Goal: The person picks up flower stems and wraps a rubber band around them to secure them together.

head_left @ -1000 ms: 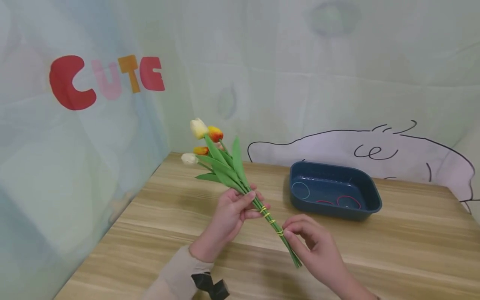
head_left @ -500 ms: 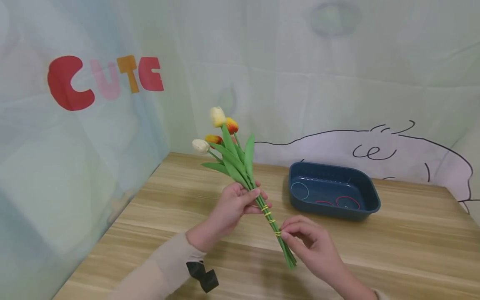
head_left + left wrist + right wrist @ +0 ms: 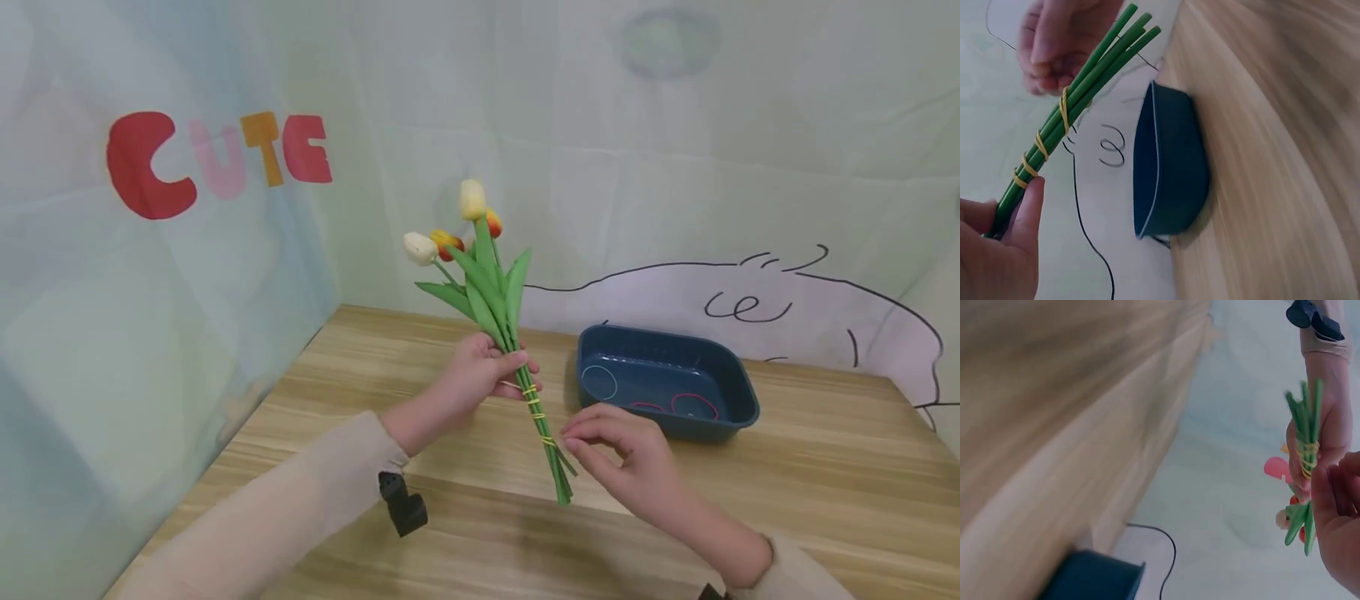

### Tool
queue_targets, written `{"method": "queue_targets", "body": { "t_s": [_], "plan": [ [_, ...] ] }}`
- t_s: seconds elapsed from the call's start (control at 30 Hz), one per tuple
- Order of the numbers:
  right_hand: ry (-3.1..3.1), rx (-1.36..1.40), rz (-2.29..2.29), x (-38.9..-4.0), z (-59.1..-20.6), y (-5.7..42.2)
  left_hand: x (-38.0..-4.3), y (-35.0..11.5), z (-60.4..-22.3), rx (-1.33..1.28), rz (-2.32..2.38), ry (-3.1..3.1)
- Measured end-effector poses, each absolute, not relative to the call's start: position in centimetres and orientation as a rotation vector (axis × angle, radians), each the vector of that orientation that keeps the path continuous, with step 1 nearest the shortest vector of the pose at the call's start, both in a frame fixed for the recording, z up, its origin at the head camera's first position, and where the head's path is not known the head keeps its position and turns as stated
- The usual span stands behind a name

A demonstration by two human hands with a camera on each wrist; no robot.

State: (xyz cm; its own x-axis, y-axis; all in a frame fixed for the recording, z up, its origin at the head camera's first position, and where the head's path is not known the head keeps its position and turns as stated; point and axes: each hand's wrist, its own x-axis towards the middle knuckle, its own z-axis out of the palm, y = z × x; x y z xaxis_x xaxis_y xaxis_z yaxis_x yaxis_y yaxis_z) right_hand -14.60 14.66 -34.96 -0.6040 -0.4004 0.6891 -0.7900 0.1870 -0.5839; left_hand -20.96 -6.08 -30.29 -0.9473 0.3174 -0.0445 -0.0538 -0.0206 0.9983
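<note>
My left hand grips the green stems of a bunch of artificial tulips just below the leaves. White and orange-yellow blooms point up and away. Several yellow rubber bands circle the stems below that hand; the lowest band sits apart from the others, nearer the stem ends. Beside this lowest band, my right hand has loosely bent fingers, thumb and index fingertips close together. A small gap shows between them and the stems in the head view, and I see nothing held there.
A dark blue tray stands behind and right of the bunch on the wooden table. Inside it lie a pale rubber band and red bands. A printed cloth hangs behind and at the left.
My left hand has raised the tulips and tilted them more upright, the blooms moving up and right. The right fingertips, previously at the lowest band, have come slightly away from it.
</note>
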Motion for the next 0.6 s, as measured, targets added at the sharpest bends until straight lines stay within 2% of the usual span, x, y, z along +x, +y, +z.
{"method": "queue_targets", "body": {
  "t_s": [0.3, 0.6],
  "plan": [
    [-2.226, 1.052, 1.068, -16.3, -32.6, 17.4, -22.9, -7.8, -29.8, 0.264, 1.911, 2.066],
    [-2.165, 0.982, 0.996, -17.8, -33.1, 20.1, -23.6, -10.6, -31.5, 0.296, 1.738, 2.161]
  ]
}}
